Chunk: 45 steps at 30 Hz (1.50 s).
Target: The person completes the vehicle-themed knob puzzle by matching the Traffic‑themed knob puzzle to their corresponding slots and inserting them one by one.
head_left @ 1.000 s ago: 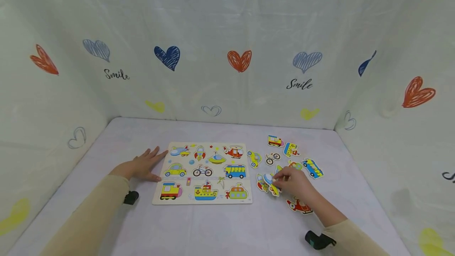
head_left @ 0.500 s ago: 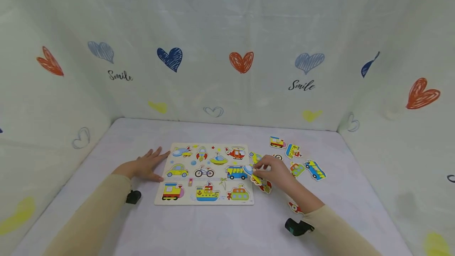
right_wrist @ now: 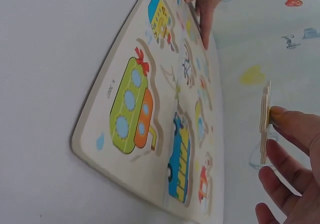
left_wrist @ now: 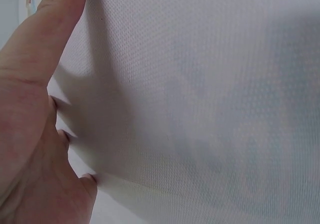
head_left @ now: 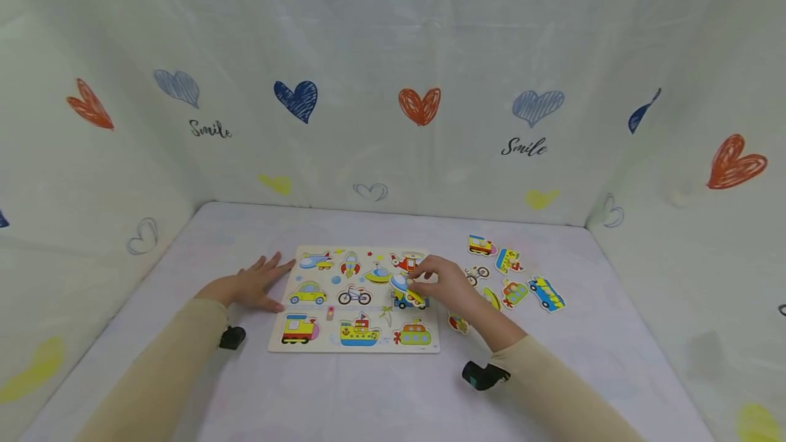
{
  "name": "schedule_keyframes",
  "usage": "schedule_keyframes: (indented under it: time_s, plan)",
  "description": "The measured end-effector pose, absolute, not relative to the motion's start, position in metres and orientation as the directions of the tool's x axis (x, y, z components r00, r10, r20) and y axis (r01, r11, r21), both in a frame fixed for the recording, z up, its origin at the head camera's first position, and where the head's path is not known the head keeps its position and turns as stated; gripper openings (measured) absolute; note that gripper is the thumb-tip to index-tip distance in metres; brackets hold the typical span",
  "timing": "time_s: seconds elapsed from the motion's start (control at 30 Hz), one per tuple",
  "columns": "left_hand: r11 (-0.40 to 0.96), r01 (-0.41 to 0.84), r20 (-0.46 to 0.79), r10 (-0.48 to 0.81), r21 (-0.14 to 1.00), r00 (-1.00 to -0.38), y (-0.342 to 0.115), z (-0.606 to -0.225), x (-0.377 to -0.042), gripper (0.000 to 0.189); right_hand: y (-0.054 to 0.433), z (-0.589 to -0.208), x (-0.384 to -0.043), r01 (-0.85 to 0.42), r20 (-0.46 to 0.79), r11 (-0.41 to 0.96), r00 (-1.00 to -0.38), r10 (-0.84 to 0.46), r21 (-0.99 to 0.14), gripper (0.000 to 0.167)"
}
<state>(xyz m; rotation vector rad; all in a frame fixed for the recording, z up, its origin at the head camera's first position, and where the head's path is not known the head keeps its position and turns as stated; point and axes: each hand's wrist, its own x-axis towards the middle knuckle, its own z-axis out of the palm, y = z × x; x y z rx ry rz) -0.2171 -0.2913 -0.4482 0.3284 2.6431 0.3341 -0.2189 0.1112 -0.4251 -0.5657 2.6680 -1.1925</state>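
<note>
Over the right part of a wooden puzzle board, my right hand pinches a blue and yellow airplane puzzle piece between thumb and fingers. In the head view the piece overlaps the bus picture. The right wrist view shows the held piece edge-on, raised off the board. My left hand lies with spread fingers at the board's left edge, its thumb and a fingertip right at the rim. Vehicle pictures fill the board's shallow recesses, among them a submarine and a bicycle.
Loose pieces lie right of the board: a train, a ship, a bicycle piece, a submarine piece, a bus and a partly covered rocket. A heart-printed curtain walls the table's back and sides.
My right hand has carried the airplane piece leftward from the loose pieces to above the board. The left hand stays in place at the board's edge.
</note>
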Motion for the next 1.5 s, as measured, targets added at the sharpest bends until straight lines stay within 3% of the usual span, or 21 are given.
schedule_keyframes:
  time_s: [0.33, 0.73, 1.03, 1.5]
  plan:
    - [0.947, 0.163, -0.427, 0.274, 0.278, -0.862, -0.289, -0.445, -0.219, 0.104, 0.08, -0.428, -0.226, -0.352, 0.071, 0.538, -0.877, -0.475, -0.766, 0.01]
    - [0.944, 0.157, -0.426, 0.274, 0.29, -0.862, -0.286, -0.447, -0.218, 0.104, 0.046, -0.431, -0.233, -0.31, 0.018, 0.526, -0.873, -0.487, -0.792, 0.01]
    - [0.947, 0.135, -0.429, 0.256, 0.292, -0.866, -0.29, -0.452, -0.219, 0.106, 0.019, -0.438, -0.245, -0.397, 0.085, 0.484, -0.833, -0.547, -0.78, 0.01]
    - [0.944, 0.138, -0.431, 0.264, 0.3, -0.863, -0.288, -0.445, -0.214, 0.104, -0.011, -0.446, -0.261, -0.361, 0.056, 0.5, -0.85, -0.524, -0.787, 0.012]
